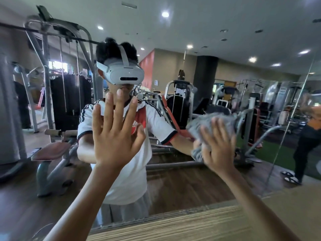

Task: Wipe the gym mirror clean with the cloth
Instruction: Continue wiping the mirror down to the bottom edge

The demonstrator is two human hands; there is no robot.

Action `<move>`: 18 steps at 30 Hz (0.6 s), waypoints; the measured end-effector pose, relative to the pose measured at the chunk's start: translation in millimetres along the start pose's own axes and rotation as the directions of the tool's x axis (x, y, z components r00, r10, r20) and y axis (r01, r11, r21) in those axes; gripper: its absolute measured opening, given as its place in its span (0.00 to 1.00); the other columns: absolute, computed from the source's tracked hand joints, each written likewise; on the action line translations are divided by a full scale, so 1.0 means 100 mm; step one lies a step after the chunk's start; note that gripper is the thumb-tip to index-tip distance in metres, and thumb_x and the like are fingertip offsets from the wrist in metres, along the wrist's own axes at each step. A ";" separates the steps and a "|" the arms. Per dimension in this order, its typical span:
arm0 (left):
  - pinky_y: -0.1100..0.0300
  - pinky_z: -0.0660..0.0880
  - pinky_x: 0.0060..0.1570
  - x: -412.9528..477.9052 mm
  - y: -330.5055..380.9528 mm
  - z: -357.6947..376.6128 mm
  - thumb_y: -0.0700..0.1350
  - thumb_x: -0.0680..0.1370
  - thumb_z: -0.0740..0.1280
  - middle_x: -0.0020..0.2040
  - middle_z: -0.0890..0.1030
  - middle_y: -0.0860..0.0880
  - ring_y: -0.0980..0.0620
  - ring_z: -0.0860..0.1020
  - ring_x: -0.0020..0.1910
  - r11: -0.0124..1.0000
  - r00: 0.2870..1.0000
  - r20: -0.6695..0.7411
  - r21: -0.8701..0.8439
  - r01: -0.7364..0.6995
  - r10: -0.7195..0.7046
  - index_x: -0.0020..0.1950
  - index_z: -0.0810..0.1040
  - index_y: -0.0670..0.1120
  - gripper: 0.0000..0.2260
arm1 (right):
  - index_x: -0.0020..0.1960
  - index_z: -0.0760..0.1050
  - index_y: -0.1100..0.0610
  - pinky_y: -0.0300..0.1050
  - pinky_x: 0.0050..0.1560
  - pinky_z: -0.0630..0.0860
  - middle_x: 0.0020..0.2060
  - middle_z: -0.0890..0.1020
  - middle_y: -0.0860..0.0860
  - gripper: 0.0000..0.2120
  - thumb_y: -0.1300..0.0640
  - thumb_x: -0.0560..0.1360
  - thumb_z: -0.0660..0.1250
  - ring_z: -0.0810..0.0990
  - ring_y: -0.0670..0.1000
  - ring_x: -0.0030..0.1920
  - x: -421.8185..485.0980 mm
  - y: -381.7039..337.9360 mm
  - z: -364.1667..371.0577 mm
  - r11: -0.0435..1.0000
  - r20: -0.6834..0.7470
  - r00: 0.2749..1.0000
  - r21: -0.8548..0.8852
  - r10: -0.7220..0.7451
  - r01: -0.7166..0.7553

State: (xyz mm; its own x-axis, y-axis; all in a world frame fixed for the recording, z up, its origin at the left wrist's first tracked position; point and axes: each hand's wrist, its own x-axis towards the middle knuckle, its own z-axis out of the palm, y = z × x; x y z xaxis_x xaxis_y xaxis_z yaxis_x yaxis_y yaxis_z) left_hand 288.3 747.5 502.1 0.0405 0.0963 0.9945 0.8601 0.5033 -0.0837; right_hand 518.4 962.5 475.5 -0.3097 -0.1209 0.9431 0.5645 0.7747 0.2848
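Observation:
The gym mirror (191,180) fills most of the head view and reflects the room and me. My left hand (115,134) is flat against the glass at centre, fingers spread and straight. To the right, my right hand (218,146) presses a grey cloth (215,121) onto the mirror with its fingers extended over it. The cloth is blurred and bunched above and to the left of that hand.
A wooden ledge (199,225) runs along the mirror's bottom edge. A vertical seam (288,122) in the glass stands to the right. Reflected gym machines, a padded bench (52,152) and another person (307,136) at far right appear in the mirror.

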 end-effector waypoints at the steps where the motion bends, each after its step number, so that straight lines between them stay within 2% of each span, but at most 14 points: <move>1: 0.39 0.53 0.77 0.00 0.00 0.00 0.54 0.82 0.58 0.80 0.59 0.39 0.39 0.57 0.80 1.000 1.000 0.003 0.001 -0.005 0.005 0.81 0.59 0.47 0.29 | 0.80 0.55 0.51 0.65 0.75 0.55 0.79 0.57 0.54 0.24 0.50 0.84 0.48 0.52 0.52 0.79 0.19 0.03 -0.02 0.989 -0.050 0.988 -0.010 0.145 -0.145; 3: 0.39 0.54 0.77 0.00 -0.03 0.00 0.54 0.82 0.58 0.80 0.60 0.39 0.39 0.58 0.79 1.000 1.000 -0.003 0.000 -0.020 0.020 0.81 0.61 0.46 0.28 | 0.79 0.58 0.55 0.57 0.78 0.48 0.78 0.60 0.57 0.25 0.50 0.84 0.49 0.53 0.54 0.79 0.54 -0.08 -0.01 0.930 -0.132 0.921 0.016 0.366 -0.368; 5: 0.39 0.55 0.77 0.00 -0.05 0.00 0.54 0.82 0.58 0.79 0.61 0.39 0.39 0.58 0.79 0.999 0.999 -0.018 -0.004 -0.031 0.031 0.80 0.62 0.46 0.28 | 0.79 0.56 0.54 0.52 0.78 0.41 0.79 0.58 0.55 0.26 0.50 0.83 0.51 0.54 0.55 0.79 0.62 -0.36 0.04 0.903 -0.166 0.888 0.062 0.429 -0.425; 6: 0.39 0.55 0.77 0.00 -0.06 0.01 0.54 0.82 0.59 0.79 0.61 0.39 0.39 0.59 0.79 0.999 0.999 -0.025 -0.007 -0.036 0.036 0.80 0.62 0.46 0.28 | 0.79 0.54 0.53 0.53 0.78 0.41 0.79 0.55 0.53 0.26 0.50 0.83 0.50 0.54 0.54 0.79 0.51 -0.50 0.08 0.921 -0.149 0.909 0.069 0.389 -0.383; 8: 0.39 0.55 0.77 -0.01 -0.07 0.01 0.53 0.81 0.61 0.79 0.62 0.39 0.39 0.59 0.79 0.999 0.999 -0.026 -0.013 -0.046 0.046 0.80 0.63 0.46 0.28 | 0.80 0.52 0.49 0.59 0.78 0.45 0.80 0.52 0.51 0.26 0.50 0.83 0.49 0.54 0.54 0.79 0.01 -0.69 0.15 0.979 -0.034 0.979 0.055 0.199 -0.197; 10: 0.39 0.55 0.77 0.00 -0.08 0.01 0.53 0.81 0.62 0.79 0.62 0.39 0.38 0.59 0.79 0.999 0.999 -0.027 -0.004 -0.047 0.046 0.80 0.63 0.45 0.28 | 0.81 0.52 0.46 0.62 0.76 0.52 0.81 0.53 0.49 0.26 0.50 0.83 0.48 0.56 0.52 0.79 -0.55 -0.62 0.15 0.999 0.063 0.998 0.040 0.011 -0.014; 11: 0.39 0.55 0.77 0.01 -0.07 0.01 0.52 0.80 0.62 0.79 0.62 0.39 0.38 0.60 0.79 0.999 0.999 -0.029 -0.001 -0.041 0.041 0.80 0.63 0.45 0.28 | 0.81 0.52 0.45 0.62 0.76 0.52 0.81 0.54 0.48 0.26 0.49 0.83 0.47 0.56 0.51 0.79 -0.72 -0.50 0.14 0.999 0.074 0.997 0.044 -0.012 0.008; 12: 0.39 0.56 0.77 0.00 -0.05 0.00 0.52 0.80 0.62 0.79 0.62 0.38 0.38 0.60 0.79 1.000 0.999 -0.031 0.000 -0.031 0.031 0.80 0.63 0.45 0.28 | 0.81 0.52 0.45 0.63 0.76 0.52 0.81 0.54 0.48 0.26 0.49 0.83 0.47 0.55 0.51 0.79 -0.77 -0.38 0.13 0.999 0.060 0.998 0.047 0.019 -0.022; 14: 0.38 0.56 0.76 0.00 -0.02 0.01 0.52 0.81 0.61 0.79 0.62 0.39 0.38 0.60 0.79 1.000 0.999 -0.037 0.006 -0.017 0.017 0.80 0.63 0.46 0.28 | 0.81 0.53 0.47 0.68 0.74 0.55 0.80 0.53 0.48 0.25 0.48 0.84 0.46 0.53 0.52 0.80 -0.58 -0.22 0.10 0.979 -0.018 0.980 0.057 0.196 -0.195; 16: 0.38 0.57 0.76 0.00 -0.03 0.02 0.53 0.81 0.61 0.79 0.62 0.39 0.39 0.60 0.79 1.000 0.999 -0.033 0.016 -0.014 0.014 0.80 0.63 0.46 0.28 | 0.80 0.57 0.51 0.69 0.72 0.59 0.79 0.55 0.51 0.25 0.49 0.84 0.47 0.54 0.54 0.79 -0.17 -0.21 0.07 0.907 -0.104 0.902 0.074 0.420 -0.414; 18: 0.38 0.57 0.76 -0.01 -0.04 0.02 0.53 0.81 0.61 0.79 0.63 0.38 0.39 0.60 0.79 1.000 0.999 -0.034 0.007 -0.018 0.018 0.80 0.63 0.46 0.28 | 0.79 0.57 0.55 0.67 0.73 0.57 0.78 0.56 0.53 0.25 0.49 0.84 0.48 0.56 0.56 0.79 0.12 -0.39 0.08 0.855 -0.145 0.843 0.111 0.519 -0.507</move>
State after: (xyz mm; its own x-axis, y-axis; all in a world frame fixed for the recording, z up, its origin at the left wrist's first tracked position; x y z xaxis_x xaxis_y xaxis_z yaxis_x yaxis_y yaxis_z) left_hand 283.6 747.2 501.7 0.0735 0.0758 0.9944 0.8556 0.5075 -0.1019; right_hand 486.4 935.5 474.3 0.1426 0.2102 0.9672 0.5548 0.7923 -0.2540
